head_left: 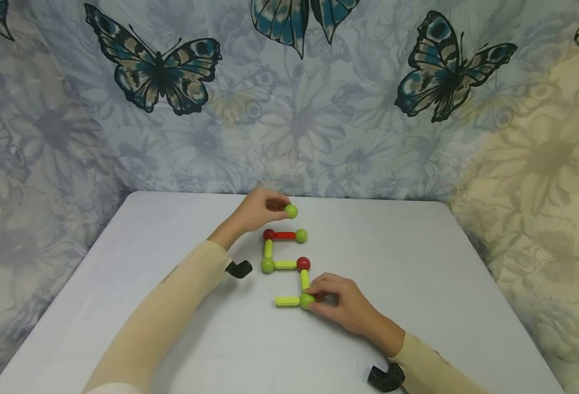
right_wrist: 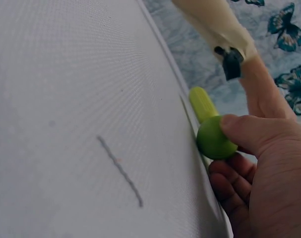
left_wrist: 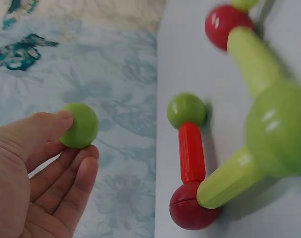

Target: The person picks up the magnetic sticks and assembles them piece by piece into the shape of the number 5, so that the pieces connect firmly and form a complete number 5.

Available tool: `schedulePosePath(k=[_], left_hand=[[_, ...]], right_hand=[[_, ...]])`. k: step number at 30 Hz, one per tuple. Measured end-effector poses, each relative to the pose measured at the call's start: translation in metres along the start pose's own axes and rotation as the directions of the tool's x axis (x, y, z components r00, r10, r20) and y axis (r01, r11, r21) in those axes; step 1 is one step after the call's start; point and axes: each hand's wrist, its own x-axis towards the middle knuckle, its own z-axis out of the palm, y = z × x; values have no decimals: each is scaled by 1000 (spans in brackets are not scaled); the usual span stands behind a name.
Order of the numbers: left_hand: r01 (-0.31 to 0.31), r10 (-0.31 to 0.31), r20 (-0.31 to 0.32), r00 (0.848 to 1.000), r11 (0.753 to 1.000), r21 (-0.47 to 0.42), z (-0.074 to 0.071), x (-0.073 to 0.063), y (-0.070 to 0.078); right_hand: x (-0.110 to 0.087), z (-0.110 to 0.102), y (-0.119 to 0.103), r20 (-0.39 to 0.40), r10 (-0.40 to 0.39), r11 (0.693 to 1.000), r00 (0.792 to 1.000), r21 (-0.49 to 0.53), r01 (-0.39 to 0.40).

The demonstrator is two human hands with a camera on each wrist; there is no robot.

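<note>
Near the back edge of the table, my left hand pinches a loose green ball between thumb and fingers, above the tabletop. Below it lies a zigzag chain of balls and sticks. A green end ball joins a red stick, then a dark red ball. Yellow-green sticks run on through a green ball and a red ball. With thumb and fingers my right hand grips the nearest green ball. From that ball a yellow-green stick points left, its far end free.
A white table carries the chain. Patterned cloth with butterflies hangs behind and at the sides. A black wrist mount is on the left forearm, another black mount on the right. A short dark mark shows on the white surface.
</note>
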Motion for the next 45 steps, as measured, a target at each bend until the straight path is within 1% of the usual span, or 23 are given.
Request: schedulePosePath(k=[4, 6, 8, 11, 14, 19, 25, 30, 34, 39, 41, 45], left_hand=[[-19, 18, -6, 1000, 999, -26, -2, -42, 6], [-19, 20, 14, 1000, 999, -45, -3, -61, 8], [-20, 22, 35, 999, 998, -65, -3, -77, 10], [-26, 30, 49, 998, 997, -77, -3, -96, 13], [-40, 43, 33, 999, 996, -84, -2, -107, 15], [-51, 54, 39, 998, 995, -84, -1, -119, 18], [-74, 78, 34, 996, 993, -88, 1, -128, 19], [-49, 53, 46, 998, 996, -78, 1, -137, 17], [-49, 54, 69, 996, 996, -72, 3, -143, 15], [-88, 95, 104, 990, 994, -72, 9, -144, 12], [-87, 96, 124, 988, 994, -73, 12, -144, 11], [-65, 79, 167, 983, 994, -90, 16, -145, 8]], right_hand=[[-1, 1, 0, -17, -20, 1000, 1000, 8, 20], [-2, 2, 0, -19, -21, 1000, 1000, 13, 21], [-4, 3, 0, -21, -17, 1000, 1000, 17, 17], [-5, 3, 0, -18, -7, 1000, 1000, 8, 7], [-3, 2, 1, -19, -8, 1000, 1000, -5, 8], [-1, 2, 1, -9, -12, 1000, 1000, -4, 12], [0, 1, 2, -7, -25, 1000, 1000, -6, 25], [1, 1, 1, -8, -22, 1000, 1000, -3, 22], [0, 1, 1, -4, -20, 1000, 1000, -3, 20], [-1, 0, 1, -15, -22, 1000, 1000, -7, 22], [-1, 0, 1, -17, -26, 1000, 1000, -5, 26], [-1, 0, 1, -11, -29, 1000, 1000, -1, 29]])
